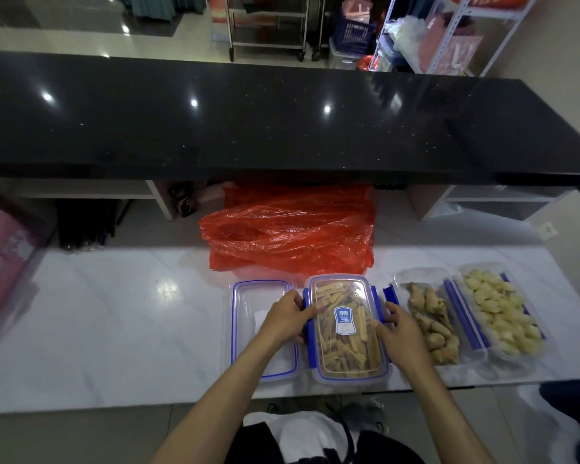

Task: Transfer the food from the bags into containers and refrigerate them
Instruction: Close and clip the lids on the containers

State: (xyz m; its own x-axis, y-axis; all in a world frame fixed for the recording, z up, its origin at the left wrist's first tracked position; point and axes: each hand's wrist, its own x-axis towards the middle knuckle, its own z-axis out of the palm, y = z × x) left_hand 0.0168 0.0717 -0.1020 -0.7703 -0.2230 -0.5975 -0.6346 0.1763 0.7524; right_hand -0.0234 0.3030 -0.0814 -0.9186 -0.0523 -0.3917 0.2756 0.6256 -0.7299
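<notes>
Setting: A person stands at a white marble counter point(114, 313), seen from a head camera looking down at both hands.
Container in hand: A clear lidded container point(347, 329) with blue clips, packed with tan stick-shaped food, sits at the counter's near edge, directly in front of the person.
Left hand: The left hand point(288, 318) grips the container's left long side, fingers curled over the blue side clip, thumb lying on the lid.
Right hand: The right hand point(399, 329) holds the right long side, fingers curled at the clip there, thumb on the lid edge.
Step in hand: It looks like the lid is being locked down.
Doing it well: Press the lid flat first, then snap opposite clips together so the seal seats evenly. Check the short ends too.
Left neighbour: A spare lid or shallow tray point(263, 329), clear with a blue rim, touches the left hand's side.
Right neighbours: An open container of ginger-like roots point(432, 324), then an open container of pale peeled pieces point(501, 311), both still unlidded.
Behind: A crumpled red plastic bag point(292, 239) lies just beyond the containers.
In the way: The close neighbours crowd the side clips. A raised black ledge point(282, 128) runs behind.
Fridge: Not in view.
</notes>
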